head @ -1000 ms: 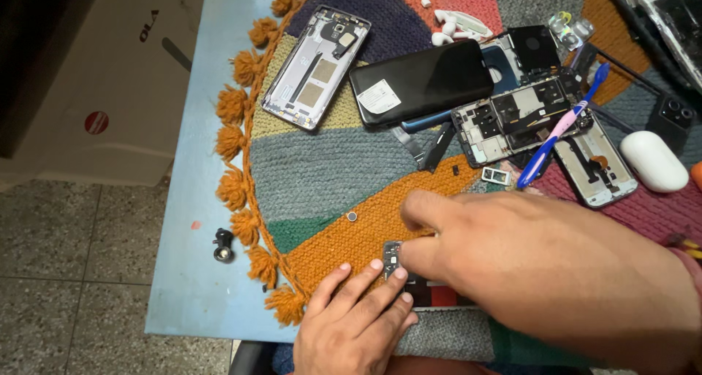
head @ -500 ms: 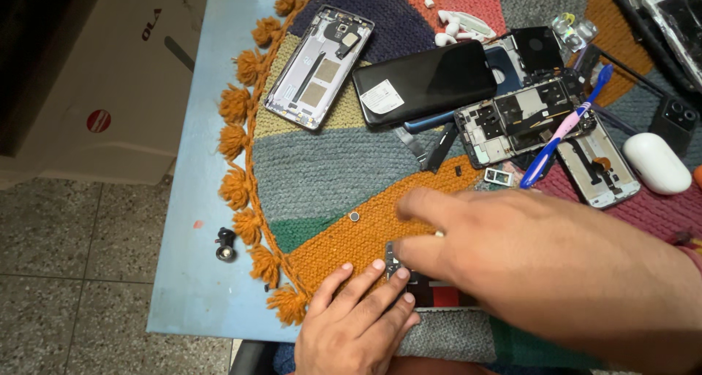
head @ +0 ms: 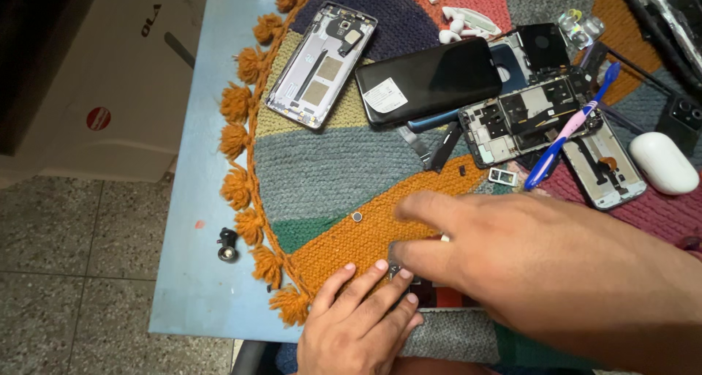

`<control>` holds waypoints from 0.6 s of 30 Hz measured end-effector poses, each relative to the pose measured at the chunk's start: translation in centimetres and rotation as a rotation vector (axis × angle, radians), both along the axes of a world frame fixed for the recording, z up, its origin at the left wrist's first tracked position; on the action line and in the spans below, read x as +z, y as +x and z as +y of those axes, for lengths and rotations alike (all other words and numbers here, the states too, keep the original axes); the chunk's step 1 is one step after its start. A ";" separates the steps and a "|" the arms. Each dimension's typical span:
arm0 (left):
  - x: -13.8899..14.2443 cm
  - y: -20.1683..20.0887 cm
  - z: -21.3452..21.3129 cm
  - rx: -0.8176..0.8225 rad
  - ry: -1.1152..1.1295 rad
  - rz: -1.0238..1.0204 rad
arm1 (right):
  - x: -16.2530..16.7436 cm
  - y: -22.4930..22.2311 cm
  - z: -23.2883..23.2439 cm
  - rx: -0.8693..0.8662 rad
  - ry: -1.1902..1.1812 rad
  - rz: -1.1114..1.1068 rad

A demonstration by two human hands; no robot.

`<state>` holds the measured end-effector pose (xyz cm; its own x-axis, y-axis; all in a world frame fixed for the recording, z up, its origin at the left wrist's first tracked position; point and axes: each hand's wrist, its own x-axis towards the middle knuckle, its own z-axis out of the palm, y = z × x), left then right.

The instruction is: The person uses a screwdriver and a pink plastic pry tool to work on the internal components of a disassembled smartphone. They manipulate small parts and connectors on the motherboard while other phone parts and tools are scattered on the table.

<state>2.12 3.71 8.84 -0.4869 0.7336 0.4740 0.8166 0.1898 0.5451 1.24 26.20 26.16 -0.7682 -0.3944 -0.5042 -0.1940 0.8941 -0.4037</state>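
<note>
My left hand (head: 358, 324) lies at the near edge of the round knitted mat (head: 329, 170), its fingertips pressing on a small dark phone part (head: 420, 287) that is mostly hidden. My right hand (head: 526, 265) reaches in from the right above it. Its thumb touches the top of the same dark part, the index finger points left over the orange band, and a tiny white piece (head: 444, 237) shows under the fingers. A small round metal screw (head: 357, 216) lies just left of the index fingertip.
Farther back on the mat lie a grey phone back frame (head: 322, 64), a black phone (head: 431, 79), an opened phone board (head: 523, 119), a blue-pink brush (head: 570, 130), another frame (head: 603, 163) and a white earbud case (head: 662, 161). A small black part (head: 227, 245) sits on the blue table (head: 197, 272). A cardboard box (head: 110, 68) stands on the floor at left.
Both hands stay at the near edge of the mat on the dark part. The right index finger has shifted only slightly.
</note>
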 end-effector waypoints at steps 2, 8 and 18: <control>0.1 0.0 0.1 0.003 0.004 -0.001 | 0.1 -0.2 -0.3 -0.075 0.237 -0.266; 0.4 -0.1 0.2 0.011 0.001 -0.004 | 0.0 0.1 -0.1 -0.101 -0.086 0.041; 1.3 -0.6 0.2 -0.013 -0.028 -0.016 | -1.5 1.2 1.2 -0.031 -0.060 0.063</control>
